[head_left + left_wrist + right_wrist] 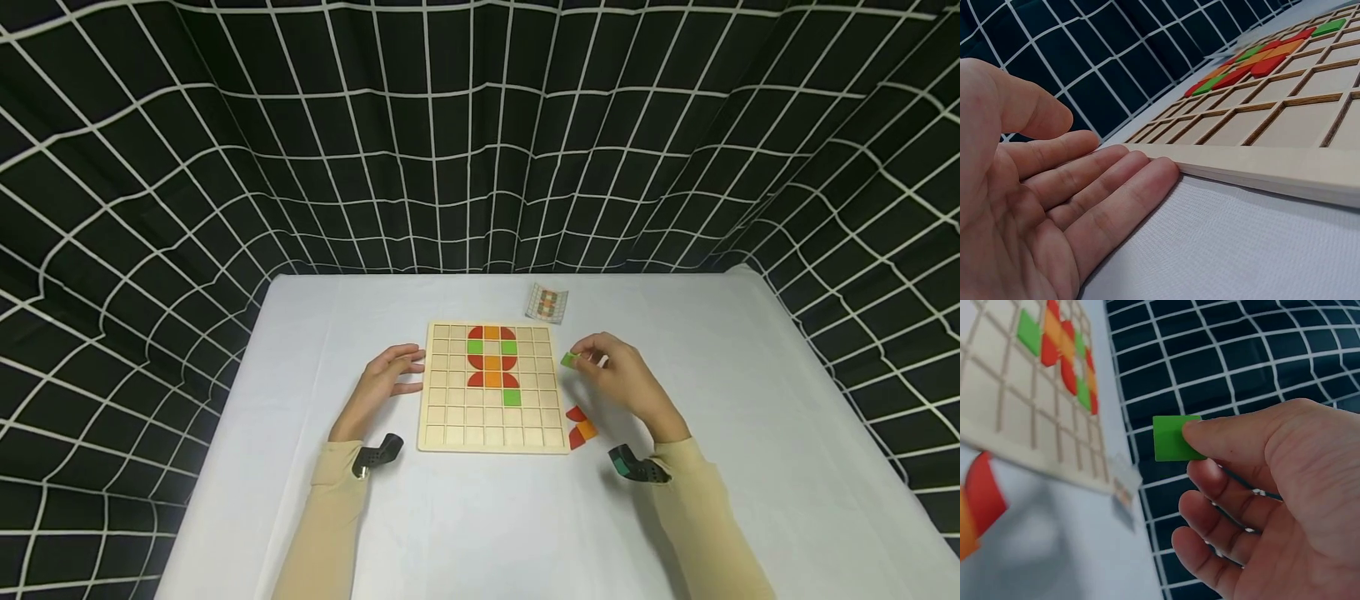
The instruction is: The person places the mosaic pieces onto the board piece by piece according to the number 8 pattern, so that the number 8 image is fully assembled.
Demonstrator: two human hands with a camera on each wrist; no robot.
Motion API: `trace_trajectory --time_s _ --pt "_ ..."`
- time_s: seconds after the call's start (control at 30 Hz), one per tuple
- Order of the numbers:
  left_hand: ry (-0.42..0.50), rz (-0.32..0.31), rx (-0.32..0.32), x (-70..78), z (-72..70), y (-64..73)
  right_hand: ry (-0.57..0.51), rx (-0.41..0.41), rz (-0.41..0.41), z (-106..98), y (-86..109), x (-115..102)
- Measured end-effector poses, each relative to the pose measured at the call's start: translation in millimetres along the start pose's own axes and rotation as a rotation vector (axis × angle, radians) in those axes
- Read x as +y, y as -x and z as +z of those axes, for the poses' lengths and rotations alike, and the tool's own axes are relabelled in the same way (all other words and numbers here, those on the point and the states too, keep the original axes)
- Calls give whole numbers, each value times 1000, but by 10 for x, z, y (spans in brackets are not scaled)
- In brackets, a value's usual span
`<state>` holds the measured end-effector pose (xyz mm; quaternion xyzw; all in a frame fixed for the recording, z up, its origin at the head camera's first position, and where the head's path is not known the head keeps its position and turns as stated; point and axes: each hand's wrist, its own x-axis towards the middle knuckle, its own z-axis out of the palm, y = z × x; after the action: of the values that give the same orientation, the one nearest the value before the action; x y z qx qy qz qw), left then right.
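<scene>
A wooden grid board (465,415) lies on the white table, with red, orange and green tiles set in its upper middle cells. In the head view my right hand (626,379) is just off the board's right edge. Its thumb and fingers pinch a green square tile (1171,439), seen face-on in the right wrist view. My left hand (382,383) rests at the board's left edge. The left fingers (1138,194) are straight, their tips right at the wooden rim. A lone green tile (512,397) sits in a cell below the red and orange ones.
Loose red tiles (576,413) and an orange tile (587,429) lie beside the board's lower right corner. Behind the board is a small card (547,303) printed with a tile pattern. A black curtain (480,142) with white grid lines surrounds the table (480,525).
</scene>
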<state>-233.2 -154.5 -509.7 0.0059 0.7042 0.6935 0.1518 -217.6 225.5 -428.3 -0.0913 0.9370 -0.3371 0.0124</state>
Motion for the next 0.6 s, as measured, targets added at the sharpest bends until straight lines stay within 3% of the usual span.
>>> trace_trajectory --time_s 0.37,0.6 --pt "-7 -6 1 -20 -17 -15 -16 31 -48 -83 -197 -352" --pt "-8 -5 2 -15 -13 -19 -79 22 -102 -63 -299 -580"
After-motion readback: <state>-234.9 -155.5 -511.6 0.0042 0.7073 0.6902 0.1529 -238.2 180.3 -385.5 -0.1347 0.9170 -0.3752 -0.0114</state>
